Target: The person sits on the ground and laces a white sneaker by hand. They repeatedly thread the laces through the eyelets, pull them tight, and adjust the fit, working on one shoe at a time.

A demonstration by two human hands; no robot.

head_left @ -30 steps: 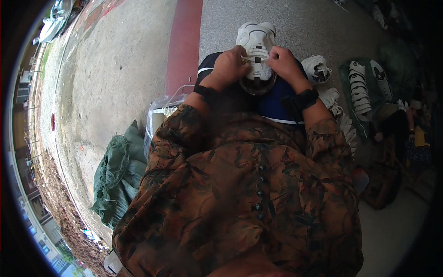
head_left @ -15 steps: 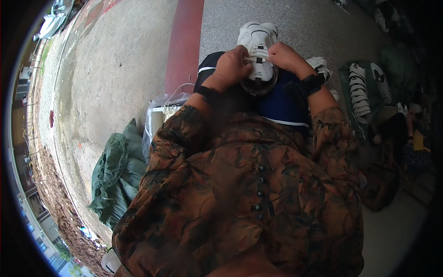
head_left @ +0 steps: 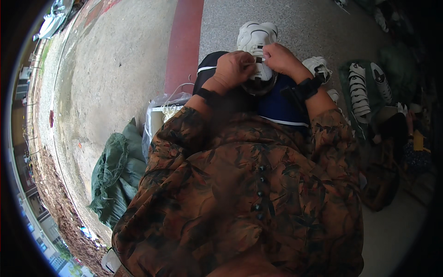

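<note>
The person's two hands work over a white shoe (head_left: pixel 257 36), which sits upper side up between the knees, on or against the dark trousers (head_left: pixel 279 101). The left hand (head_left: pixel 233 69) has its fingers curled in, with a cream lace (head_left: pixel 249 63) pinched at the tips. The right hand (head_left: pixel 281 60) is bunched against the shoe's lacing; whether it grips a lace there cannot be told.

Beside the left forearm stands a pale-rimmed container (head_left: pixel 158 109) with clear plastic (head_left: pixel 148 123) around it; cream laces (head_left: pixel 170 111) lie bundled inside, one looping up above the rim. Near it slumps a green sack (head_left: pixel 113 168), its contents hidden. On the right, a strapped-looking white shoe (head_left: pixel 359 94) and a black-and-white shoe (head_left: pixel 381 83) lie on dark green material (head_left: pixel 346 76).
</note>
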